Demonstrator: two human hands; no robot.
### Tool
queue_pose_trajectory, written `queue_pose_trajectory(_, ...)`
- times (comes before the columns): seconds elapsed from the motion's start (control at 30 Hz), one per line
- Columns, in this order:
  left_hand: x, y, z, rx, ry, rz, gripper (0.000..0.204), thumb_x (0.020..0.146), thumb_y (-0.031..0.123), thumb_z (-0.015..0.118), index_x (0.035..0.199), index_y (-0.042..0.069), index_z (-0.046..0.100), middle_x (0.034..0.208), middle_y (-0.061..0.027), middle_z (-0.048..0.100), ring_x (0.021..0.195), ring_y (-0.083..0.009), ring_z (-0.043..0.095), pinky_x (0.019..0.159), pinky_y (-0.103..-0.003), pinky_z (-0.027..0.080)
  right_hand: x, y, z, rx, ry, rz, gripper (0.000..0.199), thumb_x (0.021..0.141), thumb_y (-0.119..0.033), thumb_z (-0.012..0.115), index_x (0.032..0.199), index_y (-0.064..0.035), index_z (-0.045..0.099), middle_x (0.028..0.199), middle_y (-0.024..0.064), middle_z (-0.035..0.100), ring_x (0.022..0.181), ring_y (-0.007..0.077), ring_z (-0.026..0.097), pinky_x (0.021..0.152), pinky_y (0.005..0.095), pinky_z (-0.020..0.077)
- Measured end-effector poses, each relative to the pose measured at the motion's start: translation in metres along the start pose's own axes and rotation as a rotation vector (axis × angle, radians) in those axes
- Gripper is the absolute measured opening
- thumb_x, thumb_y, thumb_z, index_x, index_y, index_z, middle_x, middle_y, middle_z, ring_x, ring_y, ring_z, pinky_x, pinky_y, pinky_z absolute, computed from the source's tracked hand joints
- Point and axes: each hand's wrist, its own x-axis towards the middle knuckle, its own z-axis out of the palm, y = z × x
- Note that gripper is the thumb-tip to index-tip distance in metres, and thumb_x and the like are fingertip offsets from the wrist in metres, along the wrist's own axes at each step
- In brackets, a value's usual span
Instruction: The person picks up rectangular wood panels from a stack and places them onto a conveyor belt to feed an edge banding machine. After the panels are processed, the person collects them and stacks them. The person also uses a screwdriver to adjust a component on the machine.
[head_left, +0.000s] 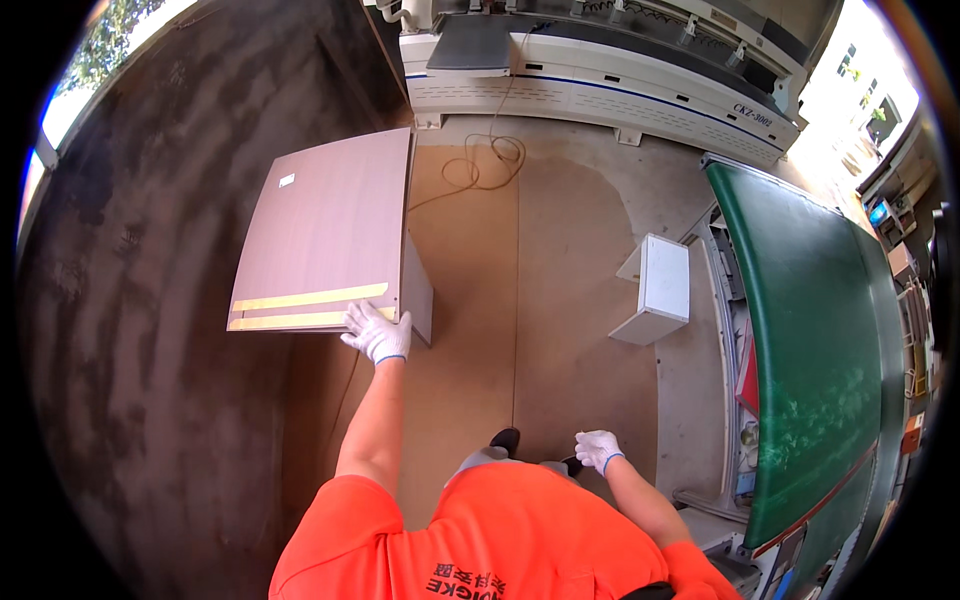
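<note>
My left hand [378,333], in a white knit glove with a blue cuff edge, rests at the near right corner of a pinkish wood-grain board [320,220]. Its fingers are spread over the end of a pale yellow strip [285,322]. A second yellow strip [310,297] lies just beyond, along the same edge. The board is the top of a box-like cabinet, whose grey side [418,290] shows on the right. A small white label [287,181] sits near its far left corner. Low by my body, my gloved right hand [597,450] hangs empty, fingers loosely extended.
On the right, a small white stool-like piece [664,277] stands beside a green-topped table [810,330] with items underneath. A long white machine [590,100] spans the back. A thin hose [490,175] coils on the brown floor sheet [560,300]. A dark stained surface [150,330] fills the left.
</note>
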Motion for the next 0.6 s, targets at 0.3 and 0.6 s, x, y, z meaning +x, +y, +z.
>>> queue_pose_trajectory(0.3,-0.002,-0.012,0.003,-0.051,0.033,0.124,0.101,0.080,0.048,0.083,0.160,0.002,0.042,0.169,-0.0238,0.036,0.160,-0.0433,0.025,0.128,-0.061,0.023,0.010,0.044,0.032,-0.280,0.044,-0.047,0.030,0.099,-0.018,0.073,0.072,-0.0106,0.062,0.062,0.0017,0.057,0.049,0.0161,0.051,0.046,0.0368,0.0385)
queue_pose_trajectory(0.6,-0.006,-0.012,-0.003,-0.237,0.016,0.024,0.101,0.071,0.031,0.086,0.157,0.000,0.042,0.171,-0.0305,0.025,0.161,-0.0493,0.015,0.134,-0.054,0.019,0.039,0.051,0.000,-0.762,0.194,-0.243,0.043,0.096,-0.033,0.069,0.066,-0.0032,0.062,0.060,0.0081,0.062,0.056,0.0214,0.059,0.057,0.0428,0.0465)
